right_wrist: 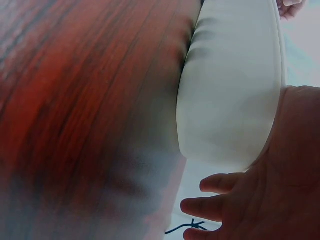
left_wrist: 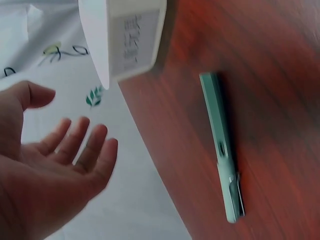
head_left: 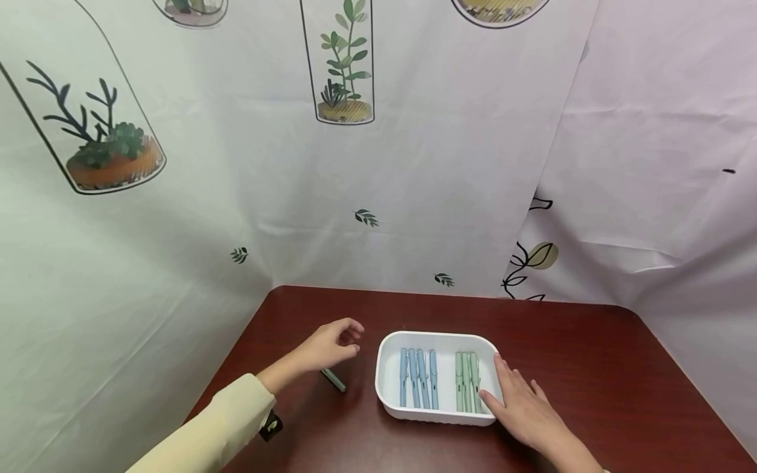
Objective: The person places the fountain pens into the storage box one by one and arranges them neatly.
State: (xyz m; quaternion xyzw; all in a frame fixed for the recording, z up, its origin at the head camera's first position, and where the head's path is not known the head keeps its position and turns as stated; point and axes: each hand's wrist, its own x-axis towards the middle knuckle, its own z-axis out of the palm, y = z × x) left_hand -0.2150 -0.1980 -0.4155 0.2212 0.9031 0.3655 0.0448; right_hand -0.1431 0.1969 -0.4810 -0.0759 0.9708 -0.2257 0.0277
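A white plastic tray (head_left: 446, 384) holds several light blue pens (head_left: 422, 378) on its left side and several light green pens (head_left: 466, 381) toward its right. My right hand (head_left: 526, 410) rests against the tray's right end, thumb at the rim and the other fingers extended along the outside. To the left of the tray, my left hand (head_left: 330, 346) hovers with nothing in it, fingers loosely bent. A darker green pen (left_wrist: 218, 145) with a metal clip lies on the table near that hand; in the head view the wrist partly covers it.
The dark red wooden table (head_left: 591, 368) carries the tray near its middle. White printed cloth (head_left: 414, 197) hangs behind the table and along its sides. A dark object (head_left: 271, 426) shows beneath the left sleeve. A printed label (left_wrist: 135, 42) is on the tray's outer wall.
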